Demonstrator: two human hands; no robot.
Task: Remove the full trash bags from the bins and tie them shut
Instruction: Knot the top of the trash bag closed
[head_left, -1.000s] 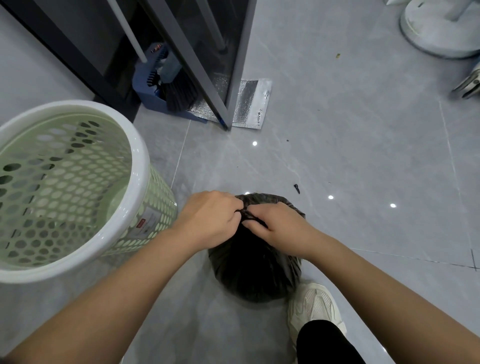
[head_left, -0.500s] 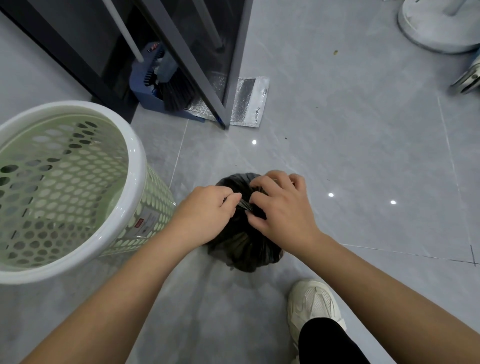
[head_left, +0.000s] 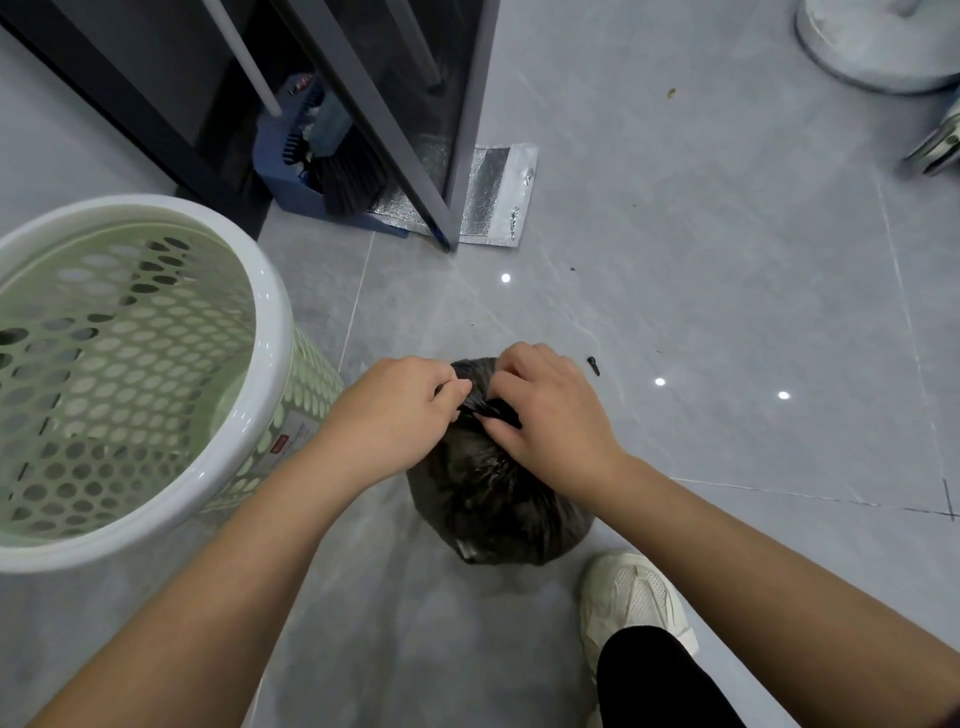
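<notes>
A full black trash bag (head_left: 493, 499) sits on the grey tiled floor in front of me, outside the bin. My left hand (head_left: 400, 410) pinches the gathered plastic at the bag's top from the left. My right hand (head_left: 550, 410) grips the same twisted neck from the right, its fingers curled over the top. The two hands almost touch above the bag. The pale green perforated bin (head_left: 218, 462) with a white rim stands to the left, and no bag is visible inside it.
My white shoe (head_left: 631, 592) is planted just right of the bag. A dark glass door frame (head_left: 415, 171), a blue dustpan with brush (head_left: 322, 166) and a silver foil pouch (head_left: 493, 197) lie ahead. A small black scrap (head_left: 594, 365) lies near the bag. A white round base (head_left: 872, 41) stands far right.
Both hands stay on the bag's neck and keep working it. The right hand's fingers rose over the top, and the bag shifted slightly under them.
</notes>
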